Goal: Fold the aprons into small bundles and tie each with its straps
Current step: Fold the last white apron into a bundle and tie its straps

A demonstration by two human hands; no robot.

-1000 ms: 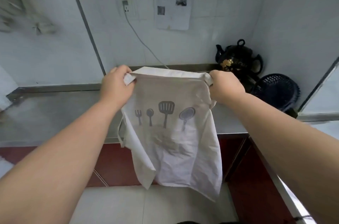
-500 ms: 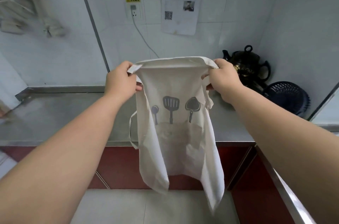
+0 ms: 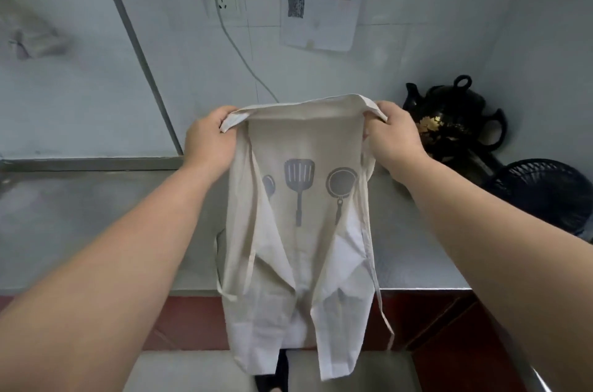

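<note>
While it hangs above the steel counter (image 3: 96, 215), the beige utensil-printed cloth apron (image 3: 298, 231) is pinched at its top corners by the left hand (image 3: 208, 141) and right hand (image 3: 394, 138).

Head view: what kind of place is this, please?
Probably a kitchen or its back room: a steel counter runs along a white tiled wall, a black teapot stands in the corner, and the apron shows printed cooking utensils.
</note>
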